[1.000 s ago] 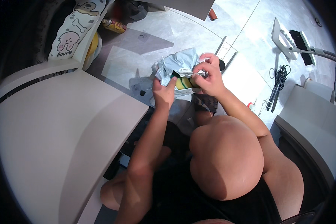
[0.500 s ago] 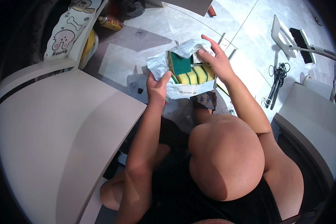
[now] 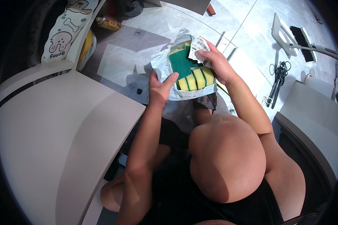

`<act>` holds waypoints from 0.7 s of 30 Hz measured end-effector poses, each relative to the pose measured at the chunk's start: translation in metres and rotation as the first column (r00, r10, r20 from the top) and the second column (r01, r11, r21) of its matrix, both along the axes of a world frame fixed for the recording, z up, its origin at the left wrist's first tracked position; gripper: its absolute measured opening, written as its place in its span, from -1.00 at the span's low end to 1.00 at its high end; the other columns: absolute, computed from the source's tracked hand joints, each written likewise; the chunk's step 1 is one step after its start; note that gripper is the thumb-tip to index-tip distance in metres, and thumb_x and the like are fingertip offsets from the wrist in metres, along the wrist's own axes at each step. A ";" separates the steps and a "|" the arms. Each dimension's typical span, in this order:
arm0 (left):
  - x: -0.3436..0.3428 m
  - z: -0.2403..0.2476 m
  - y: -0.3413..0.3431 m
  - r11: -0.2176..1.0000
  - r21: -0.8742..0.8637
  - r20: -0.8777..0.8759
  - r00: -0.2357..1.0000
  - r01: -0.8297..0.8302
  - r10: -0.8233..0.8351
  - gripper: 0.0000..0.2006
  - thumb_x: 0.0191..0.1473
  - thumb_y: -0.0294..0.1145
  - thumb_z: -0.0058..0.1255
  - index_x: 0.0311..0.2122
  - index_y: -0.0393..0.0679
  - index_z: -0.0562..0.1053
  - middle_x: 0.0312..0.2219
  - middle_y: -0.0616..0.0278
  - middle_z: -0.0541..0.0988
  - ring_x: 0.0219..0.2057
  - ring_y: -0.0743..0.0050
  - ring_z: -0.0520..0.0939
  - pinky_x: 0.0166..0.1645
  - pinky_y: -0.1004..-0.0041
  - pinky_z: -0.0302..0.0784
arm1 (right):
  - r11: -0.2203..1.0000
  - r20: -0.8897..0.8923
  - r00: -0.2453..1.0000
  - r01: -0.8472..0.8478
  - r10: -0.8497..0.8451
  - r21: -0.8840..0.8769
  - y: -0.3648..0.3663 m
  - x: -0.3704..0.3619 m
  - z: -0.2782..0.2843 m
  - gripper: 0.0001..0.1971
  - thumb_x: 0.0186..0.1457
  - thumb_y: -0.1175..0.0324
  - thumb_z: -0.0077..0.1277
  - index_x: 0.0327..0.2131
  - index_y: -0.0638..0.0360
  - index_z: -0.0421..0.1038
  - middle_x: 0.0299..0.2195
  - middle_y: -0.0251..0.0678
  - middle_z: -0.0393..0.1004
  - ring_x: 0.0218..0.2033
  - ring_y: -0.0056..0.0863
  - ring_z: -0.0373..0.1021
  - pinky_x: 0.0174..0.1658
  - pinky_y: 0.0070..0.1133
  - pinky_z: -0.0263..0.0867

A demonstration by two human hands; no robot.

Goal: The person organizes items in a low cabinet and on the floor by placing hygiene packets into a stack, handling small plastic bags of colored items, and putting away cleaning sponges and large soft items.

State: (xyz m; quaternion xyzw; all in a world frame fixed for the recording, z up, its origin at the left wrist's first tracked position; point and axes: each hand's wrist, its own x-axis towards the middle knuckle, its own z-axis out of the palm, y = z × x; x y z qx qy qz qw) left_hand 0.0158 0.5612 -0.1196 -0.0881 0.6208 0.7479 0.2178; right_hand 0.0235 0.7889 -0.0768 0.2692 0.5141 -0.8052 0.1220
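A pale blue-white plastic mailing bag (image 3: 161, 66) hangs open above the floor in front of my knees. Inside lie several yellow sponges (image 3: 196, 79) with green scouring sides, packed in a row. One larger green scouring face (image 3: 180, 64) lies flat beside them. My left hand (image 3: 162, 87) grips the bag's left side, thumb over its edge by the sponges. On the far right side, my right hand (image 3: 218, 62) pinches the bag's edge, where a printed white label (image 3: 198, 48) is folded inward. Its lower fingers are hidden behind the bag.
A beige tabletop (image 3: 71, 138) fills the left. On the tiled floor at right are a dustpan (image 3: 282, 35), a broom (image 3: 302, 44) and a bundle of black cables (image 3: 279, 80). A spray can (image 3: 109, 23) lies at upper left, by a cartoon-printed panel (image 3: 65, 33).
The bag's mouth has been pulled wider and its near side tipped down, so more of the sponges shows. The label by my right hand has turned into view.
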 end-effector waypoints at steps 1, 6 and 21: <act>-0.001 0.001 0.001 1.000 0.000 0.000 1.000 0.001 -0.001 -0.47 0.09 -0.45 0.30 0.16 -0.26 0.39 0.02 0.20 0.58 0.00 0.43 0.59 0.13 0.38 0.47 | 0.998 -0.035 0.999 -0.034 0.033 -0.049 0.006 0.001 -0.009 -0.41 0.34 0.21 -0.10 0.38 0.16 0.14 0.17 -0.22 0.41 0.15 -0.44 0.36 0.22 -0.53 0.28; -0.005 -0.002 -0.001 0.976 -0.207 -0.025 0.998 -0.063 0.059 -0.55 0.07 -0.43 0.32 0.06 -0.28 0.47 -0.07 0.17 0.63 -0.08 0.44 0.62 0.07 0.41 0.48 | 0.960 -0.119 0.992 -0.004 -0.030 -0.281 0.017 -0.001 -0.023 -0.35 0.29 0.18 0.04 0.40 -0.01 0.14 0.19 -0.20 0.39 0.21 -0.38 0.31 0.25 -0.48 0.25; -0.015 -0.006 -0.015 0.959 0.175 0.228 0.957 -0.221 0.179 -0.67 0.16 -0.67 0.06 0.05 -0.27 0.48 -0.08 0.20 0.63 -0.07 0.37 0.65 0.09 0.35 0.51 | 0.573 -0.398 0.551 -0.188 0.734 0.798 0.023 0.028 0.006 0.02 -0.07 0.33 0.39 0.42 0.12 0.01 0.33 0.00 0.09 0.40 -0.03 0.05 0.39 -0.26 0.06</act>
